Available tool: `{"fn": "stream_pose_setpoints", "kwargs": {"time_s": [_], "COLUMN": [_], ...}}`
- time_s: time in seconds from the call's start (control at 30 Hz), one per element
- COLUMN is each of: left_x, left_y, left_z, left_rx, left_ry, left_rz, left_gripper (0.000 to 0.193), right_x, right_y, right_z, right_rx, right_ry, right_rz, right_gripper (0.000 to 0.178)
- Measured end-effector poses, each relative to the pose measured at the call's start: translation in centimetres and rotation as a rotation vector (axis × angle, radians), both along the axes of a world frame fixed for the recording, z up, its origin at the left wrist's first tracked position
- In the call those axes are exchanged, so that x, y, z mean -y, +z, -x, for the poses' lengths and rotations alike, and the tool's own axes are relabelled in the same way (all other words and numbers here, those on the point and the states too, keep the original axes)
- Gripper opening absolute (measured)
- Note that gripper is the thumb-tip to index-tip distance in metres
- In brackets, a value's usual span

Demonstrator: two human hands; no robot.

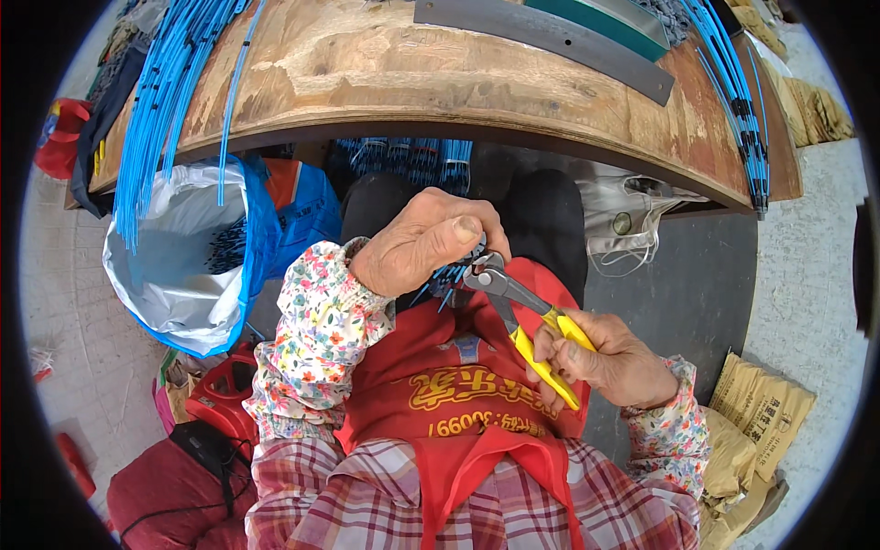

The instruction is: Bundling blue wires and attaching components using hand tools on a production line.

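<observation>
Above my lap, my left hand [426,234] is closed around a bunch of thin blue wires [447,286] whose ends stick out below the palm. My right hand [612,356] grips the yellow handles of a pair of pliers [520,295]. The grey jaws of the pliers lie right beside the fingers of my left hand, at the dark tips of the bunch. Whether the jaws bite on a wire cannot be made out. Under both hands spreads a red apron [385,385].
A worn wooden table [367,73] curves ahead, with long blue wires [174,92] hanging off its left side and more wires [733,101] at the right. A flat metal bar [550,46] lies on top. An open blue-and-white sack [179,293] stands at left; brown paper bags [756,412] lie at right.
</observation>
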State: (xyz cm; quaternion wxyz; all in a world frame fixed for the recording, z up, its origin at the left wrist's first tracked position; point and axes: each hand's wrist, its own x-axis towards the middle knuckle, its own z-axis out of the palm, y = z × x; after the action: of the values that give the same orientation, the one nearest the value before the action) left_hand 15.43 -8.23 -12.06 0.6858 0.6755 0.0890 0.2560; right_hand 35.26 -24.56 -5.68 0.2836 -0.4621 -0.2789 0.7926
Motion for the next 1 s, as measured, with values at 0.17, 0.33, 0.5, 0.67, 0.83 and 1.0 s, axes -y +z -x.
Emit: {"fn": "stream_pose_setpoints", "kwargs": {"time_s": [0.17,0.33,0.5,0.67,0.83,1.0], "left_x": [-0.2,-0.3,-0.3,-0.3,-0.4,-0.3], "left_y": [-0.2,-0.3,-0.7,-0.8,-0.6,-0.9], "left_z": [-0.2,-0.2,-0.2,-0.4,-0.1,-0.1], "left_rx": [0.036,0.049,0.065,0.062,0.045,0.083], "left_ry": [0.050,0.068,0.073,0.056,0.089,0.082], "left_rz": [0.010,0.037,0.054,0.035,0.001,0.027], "left_gripper": [0.058,0.060,0.059,0.055,0.055,0.058], "right_x": [0.5,0.9,1.3,1.9,2.1,1.6], "right_y": [-1.5,-3.0,-4.3,-4.7,-4.4,-2.8], "right_z": [1.5,2.5,3.8,4.5,4.8,3.8], "right_rx": [-0.084,-0.141,-0.259,-0.291,-0.187,0.116], "right_ry": [-0.070,-0.072,-0.148,-0.195,-0.219,-0.137], "right_rz": [-0.085,-0.171,-0.189,-0.216,-0.164,-0.253], "right_gripper": [0.032,0.029,0.025,0.023,0.027,0.029]}}
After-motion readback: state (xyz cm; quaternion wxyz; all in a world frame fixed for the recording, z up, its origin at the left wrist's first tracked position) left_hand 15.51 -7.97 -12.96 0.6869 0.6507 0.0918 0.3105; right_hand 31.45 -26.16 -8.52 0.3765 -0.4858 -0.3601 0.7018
